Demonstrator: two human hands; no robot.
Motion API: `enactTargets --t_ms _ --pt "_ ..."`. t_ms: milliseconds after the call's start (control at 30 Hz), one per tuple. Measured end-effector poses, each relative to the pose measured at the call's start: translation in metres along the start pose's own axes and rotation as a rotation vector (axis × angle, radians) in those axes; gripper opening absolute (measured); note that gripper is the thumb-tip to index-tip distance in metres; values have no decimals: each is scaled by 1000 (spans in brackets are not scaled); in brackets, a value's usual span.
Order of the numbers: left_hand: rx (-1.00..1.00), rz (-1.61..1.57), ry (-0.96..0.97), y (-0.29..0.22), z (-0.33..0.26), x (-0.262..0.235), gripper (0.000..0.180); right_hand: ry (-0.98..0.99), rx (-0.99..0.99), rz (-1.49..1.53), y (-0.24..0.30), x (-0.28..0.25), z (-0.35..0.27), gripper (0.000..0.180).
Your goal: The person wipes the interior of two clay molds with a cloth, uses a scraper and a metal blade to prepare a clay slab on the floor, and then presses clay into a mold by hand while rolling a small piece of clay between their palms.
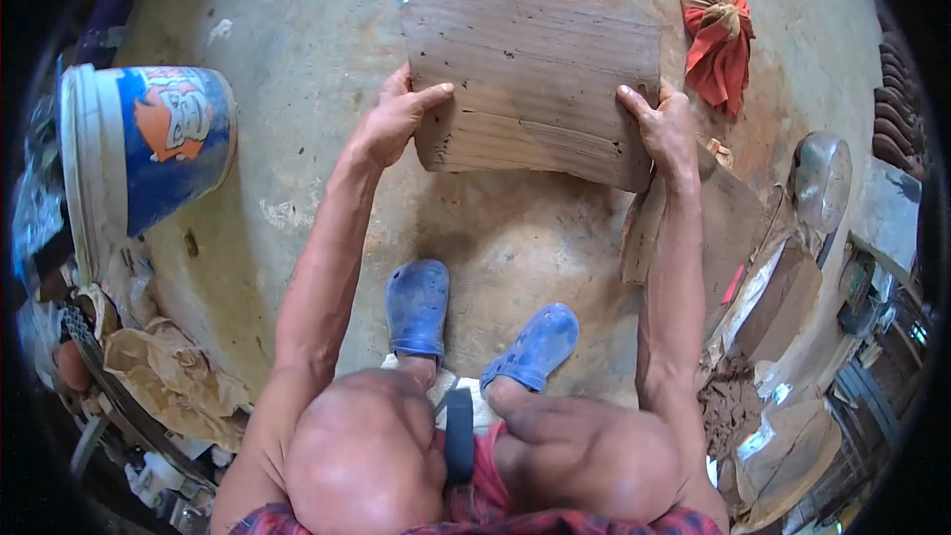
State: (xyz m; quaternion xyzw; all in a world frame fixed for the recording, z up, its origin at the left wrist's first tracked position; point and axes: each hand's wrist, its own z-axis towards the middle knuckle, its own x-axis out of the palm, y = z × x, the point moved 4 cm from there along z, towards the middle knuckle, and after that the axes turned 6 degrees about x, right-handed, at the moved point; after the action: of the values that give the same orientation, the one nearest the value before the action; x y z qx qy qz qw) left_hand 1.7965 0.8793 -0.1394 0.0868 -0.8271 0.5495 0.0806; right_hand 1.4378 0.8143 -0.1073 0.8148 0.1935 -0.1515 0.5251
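Both hands hold a wide, brown, rectangular clay slab [535,79] in front of me, above the floor. Ridged lines and small dark pits mark its face, and its lower edge bows slightly. At its left edge, my left hand [391,119] grips with the thumb lying on the face; the fingers are behind it. My right hand [662,129] has the right edge the same way, thumb on top. Beneath my right forearm lies another brown flat slab [708,218] on the floor. Beyond the right hand rests a red and tan cloth bundle [717,35], gathered in a knot.
A blue and white bucket [158,149] stands at the left, with crumpled brown paper [163,376] nearer me. On the right are a rounded metal object [822,181], a clay heap [731,401] and stacked curved tiles [897,104]. My feet in blue clogs [417,307] are on the floor.
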Motion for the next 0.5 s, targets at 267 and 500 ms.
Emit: enactTargets --t_ms 267,500 --pt "-182 343 -172 -13 -13 -22 102 -384 -241 -476 20 -1 -12 57" --pt "-57 111 -230 -2 8 -22 120 -375 -207 -499 5 -7 33 85"
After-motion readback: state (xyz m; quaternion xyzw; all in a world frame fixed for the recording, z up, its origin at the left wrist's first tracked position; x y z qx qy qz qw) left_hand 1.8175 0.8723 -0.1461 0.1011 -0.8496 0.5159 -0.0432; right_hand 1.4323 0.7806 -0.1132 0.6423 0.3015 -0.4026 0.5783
